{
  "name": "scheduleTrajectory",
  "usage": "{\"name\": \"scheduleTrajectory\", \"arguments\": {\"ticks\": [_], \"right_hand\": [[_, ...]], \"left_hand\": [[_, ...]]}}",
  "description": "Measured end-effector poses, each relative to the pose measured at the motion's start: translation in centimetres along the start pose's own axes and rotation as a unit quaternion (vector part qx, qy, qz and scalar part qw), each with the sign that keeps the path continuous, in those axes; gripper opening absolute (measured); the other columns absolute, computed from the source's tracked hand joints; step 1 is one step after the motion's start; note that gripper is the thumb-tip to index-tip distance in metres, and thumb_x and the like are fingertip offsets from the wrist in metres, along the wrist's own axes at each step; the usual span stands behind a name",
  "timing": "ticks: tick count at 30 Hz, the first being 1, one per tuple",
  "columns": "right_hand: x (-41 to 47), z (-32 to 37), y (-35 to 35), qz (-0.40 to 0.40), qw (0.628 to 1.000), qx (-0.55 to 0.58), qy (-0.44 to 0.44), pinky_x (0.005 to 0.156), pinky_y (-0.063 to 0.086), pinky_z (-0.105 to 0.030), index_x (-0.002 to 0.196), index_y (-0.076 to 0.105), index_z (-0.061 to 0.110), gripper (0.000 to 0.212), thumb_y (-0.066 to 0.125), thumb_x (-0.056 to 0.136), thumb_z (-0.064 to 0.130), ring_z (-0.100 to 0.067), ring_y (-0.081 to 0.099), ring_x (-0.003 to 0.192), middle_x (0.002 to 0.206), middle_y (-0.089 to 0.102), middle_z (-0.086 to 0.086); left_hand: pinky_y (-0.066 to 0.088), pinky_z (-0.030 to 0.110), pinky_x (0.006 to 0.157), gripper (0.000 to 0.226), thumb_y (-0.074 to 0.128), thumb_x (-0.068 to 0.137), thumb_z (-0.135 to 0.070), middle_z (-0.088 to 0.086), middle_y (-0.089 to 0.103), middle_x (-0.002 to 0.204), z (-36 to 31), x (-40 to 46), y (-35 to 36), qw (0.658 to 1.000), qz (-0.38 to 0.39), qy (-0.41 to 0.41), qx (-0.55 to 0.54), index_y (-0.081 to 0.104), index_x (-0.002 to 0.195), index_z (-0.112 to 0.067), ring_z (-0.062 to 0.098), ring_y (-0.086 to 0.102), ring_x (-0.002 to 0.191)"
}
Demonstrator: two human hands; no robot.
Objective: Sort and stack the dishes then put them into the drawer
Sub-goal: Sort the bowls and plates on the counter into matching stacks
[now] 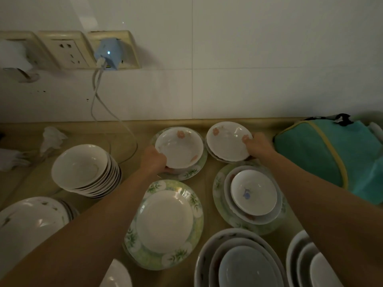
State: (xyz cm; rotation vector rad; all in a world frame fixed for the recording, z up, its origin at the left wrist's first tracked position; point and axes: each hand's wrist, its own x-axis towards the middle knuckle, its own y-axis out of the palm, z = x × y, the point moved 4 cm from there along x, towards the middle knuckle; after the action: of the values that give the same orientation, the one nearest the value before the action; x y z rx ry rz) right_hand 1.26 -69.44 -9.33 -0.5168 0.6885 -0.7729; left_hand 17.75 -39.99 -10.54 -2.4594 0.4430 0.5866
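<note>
Dishes cover a tan counter (128,129) in dim light. My left hand (154,159) grips the near left rim of a white bowl with orange flowers (179,148), which sits over a green-rimmed plate (195,170). My right hand (259,146) holds the right rim of a second orange-flowered bowl (228,140), tilted on top of another bowl near the wall. Closer to me lies a large green-rimmed plate (167,222). To its right a small bowl with a blue flower (253,192) is nested in a bigger bowl on a green-rimmed plate.
A stack of several white bowls (83,168) stands at the left, and a stack of plates (31,226) at the near left. Nested bowls (240,264) sit at the near right. A teal bag (331,154) fills the right side. A white cable (103,108) hangs from a wall socket.
</note>
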Motion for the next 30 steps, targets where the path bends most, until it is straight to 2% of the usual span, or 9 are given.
{"name": "scheduleTrajectory", "arguments": {"ticks": [5,7,9,11,18,22,25,28,30], "right_hand": [[0.3,0.0,-0.1,0.025,1.000,-0.005,0.004,0.089,0.057,-0.051,0.134,0.052,-0.008,0.046,0.049,0.106,0.028,-0.043,0.063,0.109,0.126,0.061,-0.028],[0.6,-0.2,-0.1,0.042,0.999,0.013,0.022,0.075,0.059,-0.047,0.133,0.051,-0.009,0.043,0.050,0.106,0.024,-0.038,0.066,0.089,0.116,0.062,-0.026],[0.7,-0.3,-0.3,0.056,0.997,0.030,0.034,0.060,0.057,-0.040,0.128,0.053,-0.009,0.037,0.051,0.104,0.019,-0.030,0.063,0.069,0.098,0.063,-0.021],[0.6,-0.3,-0.6,0.066,0.997,0.033,0.038,0.054,0.053,-0.036,0.121,0.055,-0.010,0.030,0.051,0.103,0.014,-0.028,0.061,0.060,0.081,0.063,-0.018],[-0.3,0.0,-1.5,0.097,0.992,0.065,0.045,0.052,0.044,-0.033,0.105,0.060,-0.014,0.024,0.050,0.098,0.007,-0.027,0.053,0.055,0.075,0.063,-0.026],[-0.6,1.3,-2.0,0.112,0.987,0.110,0.035,0.049,0.041,-0.030,0.100,0.059,-0.013,0.020,0.052,0.097,0.006,-0.022,0.050,0.050,0.066,0.063,-0.022],[-1.0,2.8,-2.0,0.131,0.983,0.130,0.005,0.045,0.043,-0.028,0.098,0.060,-0.009,0.020,0.053,0.098,0.010,-0.019,0.051,0.046,0.057,0.066,-0.016],[-2.0,4.6,-1.4,0.149,0.977,0.146,-0.044,0.045,0.044,-0.028,0.102,0.063,-0.009,0.027,0.053,0.101,0.016,-0.018,0.053,0.046,0.060,0.067,-0.016],[-2.9,6.1,-0.6,0.153,0.975,0.141,-0.083,0.048,0.047,-0.029,0.100,0.065,-0.003,0.025,0.054,0.101,0.019,-0.018,0.057,0.050,0.066,0.067,-0.016]], "left_hand": [[0.062,0.056,0.078,0.040,0.052,0.094,0.004,0.021,0.059,0.126,0.2,-0.2,-0.2,1.000,0.015,0.005,-0.016,0.051,0.134,-0.002,0.042,0.061,0.113],[0.061,0.056,0.081,0.040,0.052,0.094,0.002,0.021,0.058,0.128,0.3,-0.2,-0.3,1.000,0.024,0.007,-0.015,0.051,0.134,-0.003,0.042,0.061,0.115],[0.062,0.057,0.080,0.039,0.051,0.095,0.003,0.022,0.058,0.129,0.4,-0.3,-0.4,0.999,0.028,0.004,-0.028,0.052,0.133,-0.002,0.042,0.060,0.115],[0.062,0.058,0.076,0.039,0.051,0.095,0.006,0.022,0.057,0.128,0.4,-0.5,-0.5,0.999,0.032,0.000,-0.043,0.052,0.133,-0.002,0.042,0.060,0.115],[0.062,0.048,0.068,0.037,0.049,0.098,0.006,0.019,0.052,0.129,0.2,-1.0,-0.5,0.996,0.045,-0.007,-0.072,0.049,0.134,-0.004,0.042,0.057,0.120],[0.061,0.038,0.051,0.036,0.048,0.097,0.006,0.019,0.051,0.129,0.3,-1.0,-0.5,0.996,0.048,-0.006,-0.075,0.049,0.132,-0.004,0.042,0.057,0.119],[0.059,0.033,0.043,0.036,0.048,0.097,0.006,0.017,0.051,0.124,0.3,-0.9,-0.4,0.995,0.050,-0.006,-0.091,0.050,0.132,-0.005,0.039,0.057,0.113],[0.058,0.034,0.041,0.031,0.049,0.096,0.007,0.016,0.050,0.122,0.1,-1.0,-0.6,0.993,0.058,-0.015,-0.101,0.051,0.124,-0.007,0.038,0.056,0.107],[0.059,0.035,0.044,0.031,0.049,0.098,0.002,0.017,0.052,0.122,-0.1,-1.1,-0.8,0.992,0.071,-0.019,-0.103,0.051,0.128,-0.006,0.037,0.057,0.105]]}}
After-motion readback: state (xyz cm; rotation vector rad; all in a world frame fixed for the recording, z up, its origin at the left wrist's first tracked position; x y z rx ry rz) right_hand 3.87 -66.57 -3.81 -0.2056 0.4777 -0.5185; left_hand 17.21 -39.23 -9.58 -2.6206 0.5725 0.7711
